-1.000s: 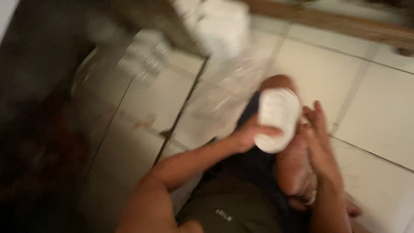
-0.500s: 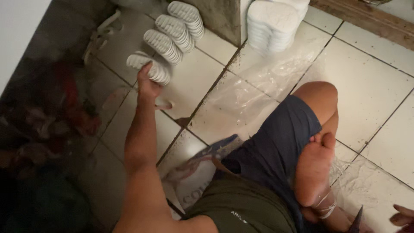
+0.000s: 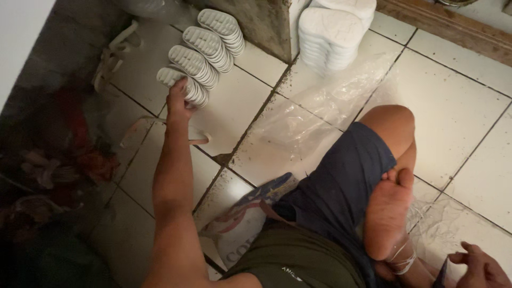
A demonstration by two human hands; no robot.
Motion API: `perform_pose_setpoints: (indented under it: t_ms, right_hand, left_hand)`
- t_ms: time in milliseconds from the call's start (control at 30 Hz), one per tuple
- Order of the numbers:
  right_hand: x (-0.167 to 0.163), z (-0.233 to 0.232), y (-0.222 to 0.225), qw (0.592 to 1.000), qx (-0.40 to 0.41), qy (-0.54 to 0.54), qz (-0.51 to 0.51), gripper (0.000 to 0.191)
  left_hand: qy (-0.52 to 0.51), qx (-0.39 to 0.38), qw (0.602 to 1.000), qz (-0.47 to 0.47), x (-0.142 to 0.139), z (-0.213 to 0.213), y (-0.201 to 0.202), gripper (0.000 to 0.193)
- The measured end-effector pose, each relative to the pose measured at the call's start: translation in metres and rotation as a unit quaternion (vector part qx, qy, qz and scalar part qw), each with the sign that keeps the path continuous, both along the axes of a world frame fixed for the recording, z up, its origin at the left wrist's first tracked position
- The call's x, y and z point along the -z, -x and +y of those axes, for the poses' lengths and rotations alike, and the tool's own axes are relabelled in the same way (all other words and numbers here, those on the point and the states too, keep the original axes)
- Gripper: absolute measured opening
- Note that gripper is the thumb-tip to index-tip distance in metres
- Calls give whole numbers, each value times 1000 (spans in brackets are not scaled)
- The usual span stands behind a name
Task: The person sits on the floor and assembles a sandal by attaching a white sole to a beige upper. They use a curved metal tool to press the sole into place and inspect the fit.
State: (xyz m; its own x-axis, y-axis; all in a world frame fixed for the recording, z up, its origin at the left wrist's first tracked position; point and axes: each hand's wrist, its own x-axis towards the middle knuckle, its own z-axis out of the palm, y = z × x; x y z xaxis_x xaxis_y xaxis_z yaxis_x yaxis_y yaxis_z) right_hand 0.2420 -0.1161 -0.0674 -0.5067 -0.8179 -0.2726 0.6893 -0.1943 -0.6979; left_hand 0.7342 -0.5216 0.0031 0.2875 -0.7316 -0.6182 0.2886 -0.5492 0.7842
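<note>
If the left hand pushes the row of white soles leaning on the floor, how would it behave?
The row of white soles leans like dominoes, so it would probably topple or slide on the smooth tiled floor. Each sole looks thin and probably light. The left hand touches the end one.

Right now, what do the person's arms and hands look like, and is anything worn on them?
Both are bare: no gloves, sleeves, watch or rings show. The left hand ends a long, uncovered forearm that runs up from the bottom edge. Only part of the right hand shows at the lower right corner, also uncovered. The person wears dark blue shorts and an olive top.
</note>
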Motion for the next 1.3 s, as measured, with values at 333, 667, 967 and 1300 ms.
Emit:
perform_pose_setpoints:
  t_ms: [333,667,967,1300]
  right_hand:
    - [38,16,19,996,-7,35,-80,20]
    - [-28,14,8,999,-31,-17,-30,18]
    - [-170,154,93,674,-76,-475,561,32]
    - [-155,237,30,573,-26,-592,566,30]
  left_hand:
    - [-84,282,658,-693,-11,54,-10,94]
    - [90,484,657,-570,45,168,-50,46]
    - [239,-39,670,-702,-140,52,-112,40]
    - [509,400,662,-379,-48,167,267,34]
